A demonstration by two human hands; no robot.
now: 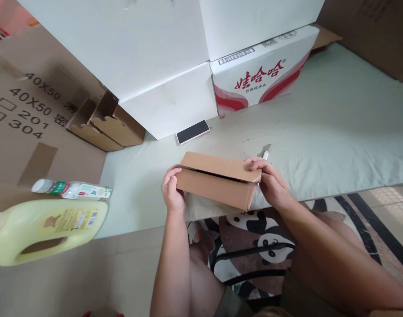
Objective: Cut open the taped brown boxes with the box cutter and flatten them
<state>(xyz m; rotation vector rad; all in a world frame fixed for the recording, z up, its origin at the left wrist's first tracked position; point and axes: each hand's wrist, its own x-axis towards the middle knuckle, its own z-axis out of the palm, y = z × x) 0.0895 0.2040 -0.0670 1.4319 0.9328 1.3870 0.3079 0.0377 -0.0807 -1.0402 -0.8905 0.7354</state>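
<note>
A small brown cardboard box (214, 190) is at the table's front edge, held between my two hands. Its top flap is folded over, with a dark narrow gap along the near side. My left hand (173, 190) grips the left end, fingers bent round the corner. At the right end my right hand (270, 179) is closed on the box, fingertips pressing the flap's top. Just beyond the right hand lies a utility knife (266, 154) with a white handle, partly hidden by the fingers. A dark-screened phone (192, 132) lies farther back.
A white carton with red lettering (254, 83) and plain white boxes (168, 99) stand along the back. To the left are open brown boxes (112, 127), a clear bottle (72, 189) and a yellow jug (89, 220). A pale green cloth (336, 132) covers the table.
</note>
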